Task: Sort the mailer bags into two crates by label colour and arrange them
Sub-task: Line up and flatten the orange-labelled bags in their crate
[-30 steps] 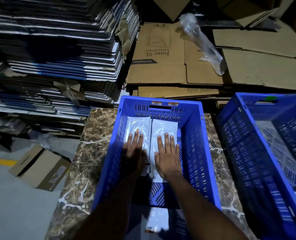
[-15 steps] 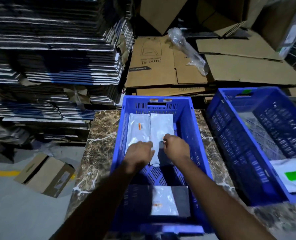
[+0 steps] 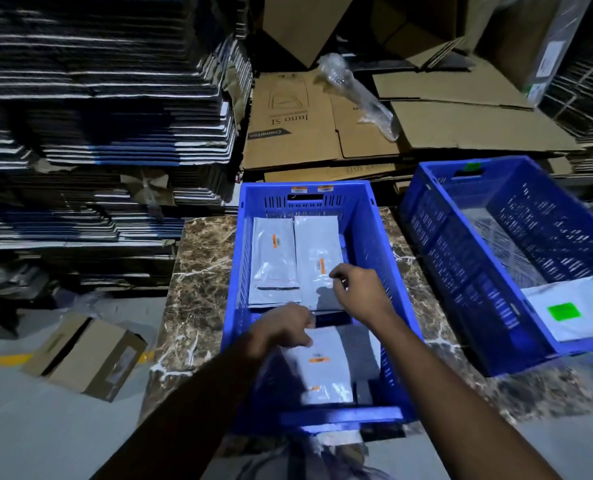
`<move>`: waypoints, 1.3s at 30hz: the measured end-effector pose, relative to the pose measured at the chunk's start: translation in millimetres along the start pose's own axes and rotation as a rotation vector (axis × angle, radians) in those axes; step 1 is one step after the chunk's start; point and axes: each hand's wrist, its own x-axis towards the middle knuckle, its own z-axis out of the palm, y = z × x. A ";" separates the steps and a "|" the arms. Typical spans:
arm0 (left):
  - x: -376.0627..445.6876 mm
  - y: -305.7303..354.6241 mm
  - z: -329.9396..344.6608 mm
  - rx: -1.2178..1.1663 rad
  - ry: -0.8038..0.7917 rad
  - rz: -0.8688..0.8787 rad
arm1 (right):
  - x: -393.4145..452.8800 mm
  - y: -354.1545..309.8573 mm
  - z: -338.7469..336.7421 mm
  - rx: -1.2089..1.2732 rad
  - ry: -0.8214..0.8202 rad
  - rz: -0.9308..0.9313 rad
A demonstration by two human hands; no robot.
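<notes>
In the near crate (image 3: 368, 216), mailer bags (image 3: 274, 261) lie beneath both hands (image 3: 323, 306).

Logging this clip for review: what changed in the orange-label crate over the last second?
Both hands lifted off the two far mailers and drew back: the left hand now touches the near mailer, and the right hand hovers, loosely curled. The two mailers and both crates stayed put.

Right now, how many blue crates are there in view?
2. One blue crate stands on the marble table under both hands; the other crate stands to its right, partly cut off by the picture edge. None seems hidden.
</notes>
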 end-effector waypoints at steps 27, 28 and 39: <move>-7.6 -78.1 -91.8 0.064 0.746 -0.309 | 80.5 -32.2 70.2 0.649 0.073 0.019; -5.8 -77.5 -92.5 0.023 0.725 -0.318 | 82.4 -33.8 71.7 0.684 0.094 0.020; 2.0 -58.8 -104.5 -0.037 0.783 -0.314 | 92.6 -25.8 92.8 0.723 -0.001 0.063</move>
